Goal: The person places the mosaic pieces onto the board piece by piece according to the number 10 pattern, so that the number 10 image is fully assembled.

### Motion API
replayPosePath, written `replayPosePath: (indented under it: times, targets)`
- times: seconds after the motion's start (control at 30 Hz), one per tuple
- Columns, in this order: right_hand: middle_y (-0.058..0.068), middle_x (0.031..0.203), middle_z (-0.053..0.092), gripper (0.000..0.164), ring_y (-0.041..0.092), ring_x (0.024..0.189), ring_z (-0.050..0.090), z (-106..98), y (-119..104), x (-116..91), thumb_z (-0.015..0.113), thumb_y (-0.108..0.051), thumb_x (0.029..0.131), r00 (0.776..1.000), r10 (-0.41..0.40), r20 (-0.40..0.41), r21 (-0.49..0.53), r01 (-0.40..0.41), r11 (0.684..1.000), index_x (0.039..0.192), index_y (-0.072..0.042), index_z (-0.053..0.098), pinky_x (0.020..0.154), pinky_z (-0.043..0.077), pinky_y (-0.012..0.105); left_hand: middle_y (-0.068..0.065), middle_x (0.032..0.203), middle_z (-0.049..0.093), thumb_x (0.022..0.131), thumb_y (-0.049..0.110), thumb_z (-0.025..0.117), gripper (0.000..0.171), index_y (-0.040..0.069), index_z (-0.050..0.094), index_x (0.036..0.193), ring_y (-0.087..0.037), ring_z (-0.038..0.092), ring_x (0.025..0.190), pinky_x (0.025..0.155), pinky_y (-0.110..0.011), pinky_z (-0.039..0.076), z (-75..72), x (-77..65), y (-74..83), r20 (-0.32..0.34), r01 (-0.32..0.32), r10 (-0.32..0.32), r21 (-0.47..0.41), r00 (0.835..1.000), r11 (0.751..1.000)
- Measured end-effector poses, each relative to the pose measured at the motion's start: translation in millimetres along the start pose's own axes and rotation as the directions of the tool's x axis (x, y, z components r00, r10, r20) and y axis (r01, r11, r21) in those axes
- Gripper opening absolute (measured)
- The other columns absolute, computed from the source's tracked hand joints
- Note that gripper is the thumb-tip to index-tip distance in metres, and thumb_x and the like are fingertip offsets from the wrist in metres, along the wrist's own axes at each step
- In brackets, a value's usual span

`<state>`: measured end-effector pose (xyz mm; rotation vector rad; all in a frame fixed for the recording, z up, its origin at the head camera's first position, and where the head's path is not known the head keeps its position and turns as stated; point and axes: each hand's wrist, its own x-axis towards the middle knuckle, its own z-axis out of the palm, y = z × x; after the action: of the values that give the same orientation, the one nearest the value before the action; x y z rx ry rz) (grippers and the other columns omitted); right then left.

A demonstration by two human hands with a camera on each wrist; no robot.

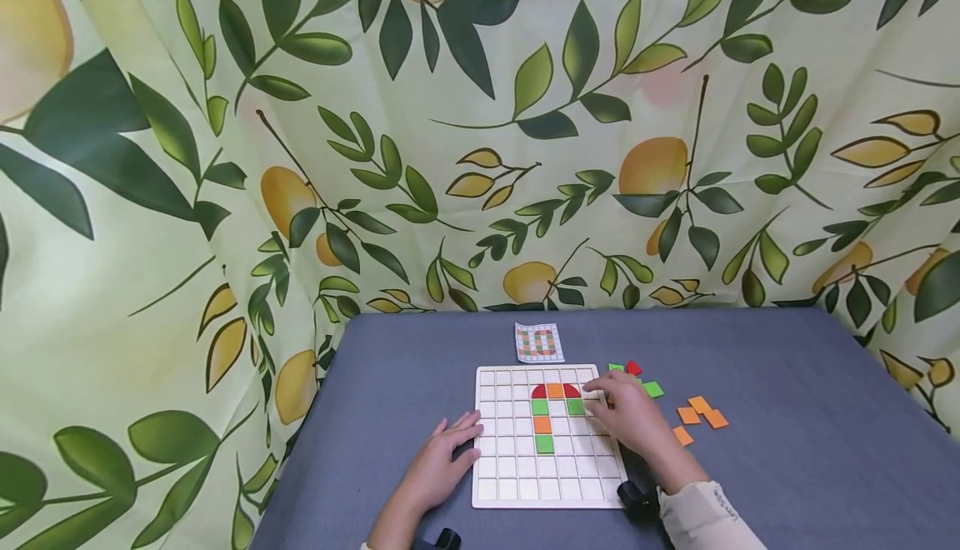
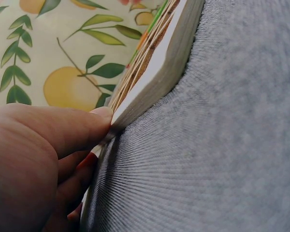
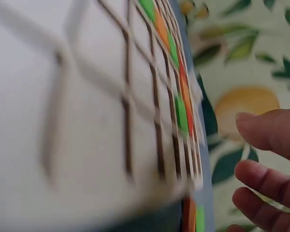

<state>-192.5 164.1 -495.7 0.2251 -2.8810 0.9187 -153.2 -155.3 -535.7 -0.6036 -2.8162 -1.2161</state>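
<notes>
A white grid board [image 1: 510, 487] lies on the table. Several coloured tiles form a hook shape on it: two rounded red tiles flank an orange tile [image 1: 555, 391] along the top, with green tiles [image 1: 575, 407] and another orange one below. At the left edge my left hand [image 1: 441, 460] rests with fingers extended, its thumb [image 2: 94, 121] touching the rim in the left wrist view. My right hand [image 1: 633, 417] hovers over the board's right edge, fingertips close to the right red tile [image 1: 572, 390]. Its thumb and fingers [image 3: 258, 176] stand apart, holding nothing in the right wrist view.
Behind the board lies a small printed pattern card [image 1: 539, 358]. Loose orange tiles [image 1: 688, 416] are scattered to the right, and green tiles [image 1: 653, 389] with a red one [image 1: 633, 367] lie beyond my right hand. A leaf-patterned curtain [image 1: 480, 225] hangs behind the table.
</notes>
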Motion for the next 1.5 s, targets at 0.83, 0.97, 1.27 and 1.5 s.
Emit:
replayPosePath:
  times: [0.83,0.97,1.27,1.5]
  targets:
    - [0.007,0.083,0.054,0.036,0.022,0.075,0.048,-16,58,-6,0.084,-0.030,0.077,0.985,0.171,0.016,-0.088,-0.169,0.982,0.101,-0.007,0.073,0.060,0.037,0.032,-0.001,0.145,0.054,0.093,0.014,0.065,0.038,0.003,0.064,0.129,-0.026,0.046,0.138,0.120,-0.054,0.022,0.7,-0.1,-0.8,0.002,0.016,-0.016,-0.012,1.000,1.000]
    - [0.007,0.082,0.052,0.037,0.022,0.074,0.047,-15,58,-6,0.084,-0.032,0.076,0.986,0.166,0.027,-0.085,-0.163,0.983,0.102,-0.008,0.073,0.059,0.034,0.031,-0.002,0.145,0.054,0.093,0.015,0.065,0.038,0.002,0.064,0.129,-0.026,0.046,0.138,0.120,-0.055,0.022,0.4,0.5,-1.0,0.004,0.013,-0.013,-0.006,1.000,1.000]
    - [0.006,0.084,0.053,0.035,0.021,0.078,0.048,-16,58,-6,0.081,-0.021,0.079,0.987,0.149,0.067,-0.058,-0.145,0.988,0.110,-0.007,0.074,0.063,0.038,0.030,-0.002,0.145,0.054,0.094,0.016,0.065,0.038,0.003,0.064,0.129,-0.027,0.046,0.138,0.119,-0.057,0.022,1.2,0.7,-1.8,0.005,0.009,-0.009,-0.014,1.000,1.000]
    - [0.005,0.083,0.053,0.038,0.021,0.079,0.048,-18,61,-7,0.081,-0.022,0.078,0.992,0.120,0.048,-0.062,-0.117,0.991,0.111,-0.004,0.074,0.063,0.036,0.030,-0.002,0.145,0.055,0.094,0.018,0.064,0.038,0.004,0.064,0.129,-0.026,0.047,0.138,0.118,-0.056,0.023,1.0,-0.6,-1.6,-0.012,-0.014,0.014,0.002,1.000,1.000]
